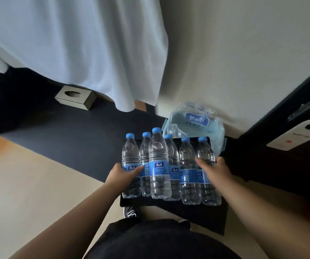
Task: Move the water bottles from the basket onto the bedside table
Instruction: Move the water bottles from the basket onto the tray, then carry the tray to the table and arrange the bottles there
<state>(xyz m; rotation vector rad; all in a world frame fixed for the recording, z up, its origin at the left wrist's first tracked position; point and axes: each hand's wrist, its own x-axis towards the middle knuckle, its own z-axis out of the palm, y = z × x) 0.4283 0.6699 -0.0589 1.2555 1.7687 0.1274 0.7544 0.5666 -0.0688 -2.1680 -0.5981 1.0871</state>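
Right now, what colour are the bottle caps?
Light blue caps, clearest in the head view.

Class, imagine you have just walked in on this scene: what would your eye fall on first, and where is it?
Six clear water bottles with blue caps stand out first, upright in a row on a black surface at the centre. The left hand grips the leftmost bottle and the right hand grips the rightmost bottle. Just behind them sits a pale blue basket, and a white bedsheet hangs at upper left.
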